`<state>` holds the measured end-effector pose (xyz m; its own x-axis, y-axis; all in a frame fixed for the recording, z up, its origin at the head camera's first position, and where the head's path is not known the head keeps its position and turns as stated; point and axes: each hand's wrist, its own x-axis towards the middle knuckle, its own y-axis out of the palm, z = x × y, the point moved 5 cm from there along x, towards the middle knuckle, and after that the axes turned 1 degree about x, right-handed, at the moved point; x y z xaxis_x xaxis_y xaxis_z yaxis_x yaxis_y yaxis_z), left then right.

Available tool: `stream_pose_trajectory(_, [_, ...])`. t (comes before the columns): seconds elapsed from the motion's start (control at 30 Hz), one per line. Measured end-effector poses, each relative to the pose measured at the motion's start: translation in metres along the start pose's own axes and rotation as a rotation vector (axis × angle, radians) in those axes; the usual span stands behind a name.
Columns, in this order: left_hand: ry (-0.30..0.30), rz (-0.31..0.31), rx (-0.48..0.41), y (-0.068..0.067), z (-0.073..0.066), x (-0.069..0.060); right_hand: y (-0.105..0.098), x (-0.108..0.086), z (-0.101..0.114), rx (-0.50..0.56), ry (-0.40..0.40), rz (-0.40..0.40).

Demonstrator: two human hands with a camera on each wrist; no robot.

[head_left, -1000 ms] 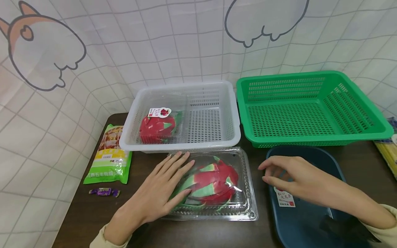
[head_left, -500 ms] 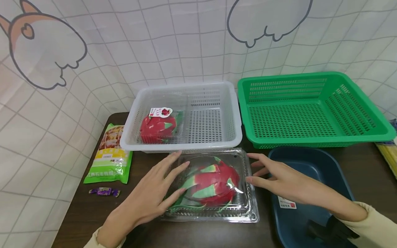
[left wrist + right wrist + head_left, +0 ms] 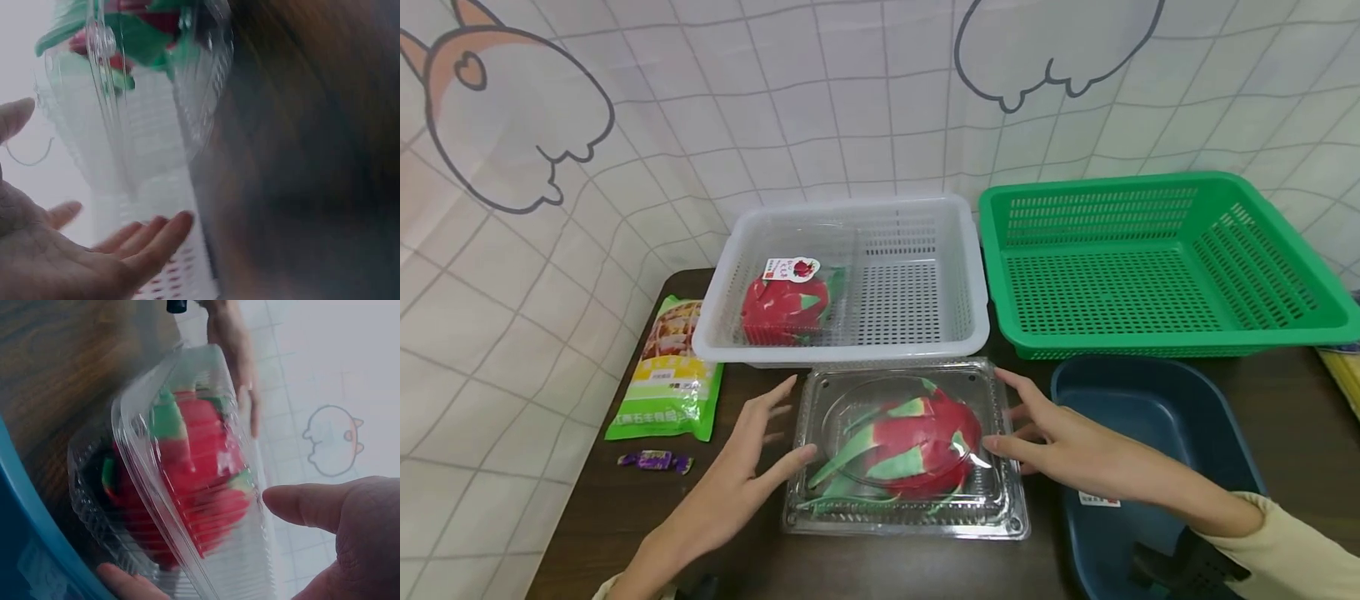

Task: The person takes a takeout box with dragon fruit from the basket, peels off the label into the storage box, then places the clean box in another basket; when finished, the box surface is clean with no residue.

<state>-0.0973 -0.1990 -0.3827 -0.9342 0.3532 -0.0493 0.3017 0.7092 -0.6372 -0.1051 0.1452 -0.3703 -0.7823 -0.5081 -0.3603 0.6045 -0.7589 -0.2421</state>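
A clear plastic clamshell box (image 3: 842,522) lies closed on the dark table in the head view. A red dragon fruit (image 3: 919,446) with green scales shows through its lid. My left hand (image 3: 730,487) hovers just left of the box, fingers spread and apart from it. On the other side, my right hand (image 3: 1075,446) is at the box's right edge, thumb over the lid and fingers along the side. In the right wrist view the thumb (image 3: 312,503) and fingertips flank the box; firm contact is not plain. The left wrist view has the left palm (image 3: 69,269) below the box.
Behind the box stands a white basket (image 3: 842,354) with another packed dragon fruit (image 3: 786,308). A green basket (image 3: 1172,337) is at back right, above a dark blue tub (image 3: 1157,392). To the left lie a green snack bag (image 3: 662,392) and a purple wrapped candy (image 3: 655,461).
My left hand has drawn off the lid to the box's left. My right hand has moved left from over the blue tub to the box's right edge.
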Motion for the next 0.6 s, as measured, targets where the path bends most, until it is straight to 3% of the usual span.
stream_pose_trajectory(0.2, [-0.204, 0.128, -0.267, 0.016, 0.011, 0.007, 0.005, 0.003, -0.001, 0.056, 0.025, 0.006])
stream_pose_trajectory(0.3, [-0.236, 0.147, -0.355, 0.022, 0.014, 0.010, 0.007, 0.005, 0.000, 0.119, 0.023, 0.031])
stream_pose_trajectory(0.4, [-0.259, 0.130, -0.383, 0.024, 0.016, 0.013, 0.009, 0.005, 0.000, 0.171, 0.035, 0.057])
stream_pose_trajectory(0.6, [-0.322, 0.144, -0.494, 0.024, 0.017, 0.019, 0.012, 0.007, -0.002, 0.171, 0.082, 0.052])
